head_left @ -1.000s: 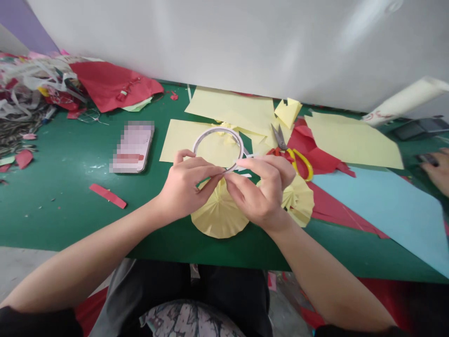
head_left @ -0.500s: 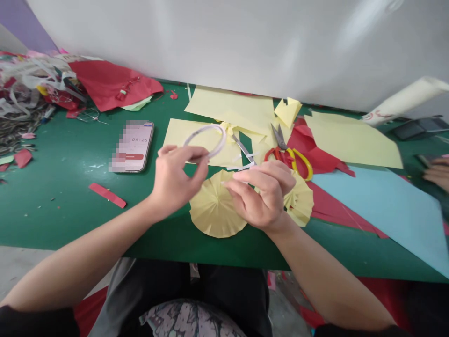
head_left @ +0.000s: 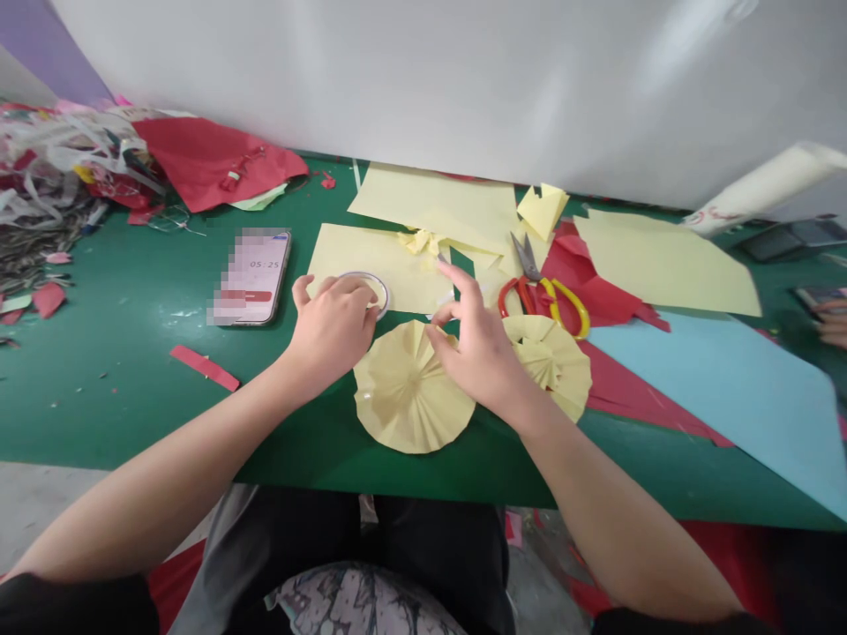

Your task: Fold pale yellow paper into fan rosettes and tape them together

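Observation:
My left hand (head_left: 336,324) rests low over a narrow roll of tape (head_left: 386,298), thumb and fingers at its near rim. The roll lies on a pale yellow sheet (head_left: 410,278), partly covered by my fingers. My right hand (head_left: 477,348) is at the upper right edge of a pleated yellow paper disc (head_left: 403,410). Its index finger points up, while thumb and middle finger come together. Whatever they pinch is too small to make out. A second pleated disc (head_left: 569,375) sits partly behind my right wrist.
Scissors with red and yellow handles (head_left: 562,304) lie beyond the discs. A phone (head_left: 255,278) is at left, near a red paper strip (head_left: 205,368). Blue paper (head_left: 721,379) covers the right side. Another person's hand (head_left: 832,324) shows at the far right edge.
My left hand has lowered the tape roll from the air onto the yellow sheet. My right hand has moved slightly left and its index finger has lifted away from the thumb.

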Available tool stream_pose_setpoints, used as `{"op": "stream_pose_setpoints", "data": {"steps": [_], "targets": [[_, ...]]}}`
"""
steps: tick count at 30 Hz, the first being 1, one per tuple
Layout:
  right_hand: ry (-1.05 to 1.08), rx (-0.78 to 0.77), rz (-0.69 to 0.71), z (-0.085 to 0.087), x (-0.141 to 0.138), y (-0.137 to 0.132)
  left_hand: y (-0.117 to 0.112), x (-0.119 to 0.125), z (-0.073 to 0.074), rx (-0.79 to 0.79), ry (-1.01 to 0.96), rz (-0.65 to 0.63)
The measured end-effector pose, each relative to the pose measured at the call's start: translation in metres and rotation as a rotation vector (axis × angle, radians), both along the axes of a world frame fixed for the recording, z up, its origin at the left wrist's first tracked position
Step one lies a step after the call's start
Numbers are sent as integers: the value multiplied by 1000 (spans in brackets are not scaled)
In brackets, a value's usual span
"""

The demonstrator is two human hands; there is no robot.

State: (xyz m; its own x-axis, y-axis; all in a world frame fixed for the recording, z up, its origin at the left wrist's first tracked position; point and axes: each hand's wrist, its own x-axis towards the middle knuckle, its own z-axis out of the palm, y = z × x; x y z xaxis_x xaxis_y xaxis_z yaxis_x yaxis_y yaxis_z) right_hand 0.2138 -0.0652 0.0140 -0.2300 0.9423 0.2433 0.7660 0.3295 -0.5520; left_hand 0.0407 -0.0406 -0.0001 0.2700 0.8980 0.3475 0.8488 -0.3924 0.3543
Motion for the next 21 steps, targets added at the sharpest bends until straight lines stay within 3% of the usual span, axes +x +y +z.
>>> {"op": "stream_pose_setpoints", "data": {"steps": [2, 5, 8, 13, 15, 18, 21], "targets": [[-7, -25, 6, 2, 0, 0, -1, 1, 7, -39, -77, -33], [7, 0, 53, 3, 0, 1, -2, 2, 16, -283, -227, -181], [-1, 66, 91, 1, 0, 2, -3, 2, 16, -424, -304, -241], [-6, 343, 56, 3, 3, 1, -3, 2, 10, -381, -289, -219], [45, 436, 103, 7, 4, -2, -3, 3, 9, -353, -292, -192], [203, 349, 340, 12, 4, -7, -4, 5, 9, -306, -304, -164], [381, 81, 489, 14, 1, -12, -5, 6, 9, -318, -342, -169]]}}
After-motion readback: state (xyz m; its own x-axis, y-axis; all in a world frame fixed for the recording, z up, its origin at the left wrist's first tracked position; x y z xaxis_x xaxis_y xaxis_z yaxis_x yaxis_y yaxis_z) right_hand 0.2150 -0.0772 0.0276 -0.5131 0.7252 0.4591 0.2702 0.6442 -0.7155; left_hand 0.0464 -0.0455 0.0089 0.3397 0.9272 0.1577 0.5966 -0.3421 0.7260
